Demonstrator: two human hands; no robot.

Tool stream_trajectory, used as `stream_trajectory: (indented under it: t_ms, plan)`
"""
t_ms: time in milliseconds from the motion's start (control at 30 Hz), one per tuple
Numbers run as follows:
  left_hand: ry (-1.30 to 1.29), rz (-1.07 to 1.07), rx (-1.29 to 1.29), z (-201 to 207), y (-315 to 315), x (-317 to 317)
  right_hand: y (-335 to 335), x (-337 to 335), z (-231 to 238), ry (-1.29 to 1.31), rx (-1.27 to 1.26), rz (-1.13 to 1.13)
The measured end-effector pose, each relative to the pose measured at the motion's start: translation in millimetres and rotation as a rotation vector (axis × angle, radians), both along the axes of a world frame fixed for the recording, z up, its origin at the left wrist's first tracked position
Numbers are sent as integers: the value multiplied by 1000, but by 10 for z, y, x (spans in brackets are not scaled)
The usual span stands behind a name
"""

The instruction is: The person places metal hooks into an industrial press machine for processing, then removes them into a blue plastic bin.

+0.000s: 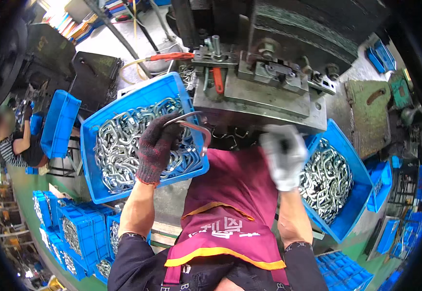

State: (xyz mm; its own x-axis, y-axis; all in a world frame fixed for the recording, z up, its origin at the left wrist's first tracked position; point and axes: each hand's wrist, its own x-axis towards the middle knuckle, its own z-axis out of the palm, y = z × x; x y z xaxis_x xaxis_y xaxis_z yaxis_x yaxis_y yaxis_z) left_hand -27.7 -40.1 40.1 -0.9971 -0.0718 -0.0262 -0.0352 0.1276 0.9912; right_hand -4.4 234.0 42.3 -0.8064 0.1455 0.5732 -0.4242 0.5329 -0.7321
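My left hand (153, 150), in a dark red and black knit glove, is closed on bent metal hooks (199, 127); at least two curved ends stick out to the right of its fingers. Beneath it lies a blue crate (87, 160) heaped with similar shiny hooks (119, 145). My right hand (284, 157), in a whitish glove, is blurred by motion, so its fingers do not read clearly. It hovers between the machine's front edge and a second blue crate (363, 194) of bent metal pieces (326, 182) at the right.
Ahead stands a press with a steel die block (274, 99) and clamped tooling (278, 72). A red-handled tool (218, 80) hangs at its left side, near a red air-gun-like tool (172, 56). Stacked blue crates (77, 228) fill the lower left. Another person (19, 140) sits far left.
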Motion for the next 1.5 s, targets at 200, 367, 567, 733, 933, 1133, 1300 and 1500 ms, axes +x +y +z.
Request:
stream_trajectory:
  t_ms: [200,367,567,733,933,1133,1300,1500]
  plan:
    - [161,-392,-256,153,421,-97,-337,-83,-289,-117,310,309]
    - [134,28,42,104,297,-238,-6,-125,-402,-490,-122,243]
    - [-72,41,167,-148,179,14,169,-838,-276,-481,-847,-112]
    - [-157,47,151,-161,271,292,171,-1117,-445,-449,-942,-190]
    - [-173,33,150,-130,326,374,89,-1199,-323,-516,-932,-214]
    - [-165,48,184,-39,467,374,66,-1263,-299,-469,-917,-244]
    - [-152,40,229,-59,405,444,101,-1307,-386,-336,-987,-217]
    - [43,40,-1,-172,414,438,198,-655,-219,-191,-498,-138]
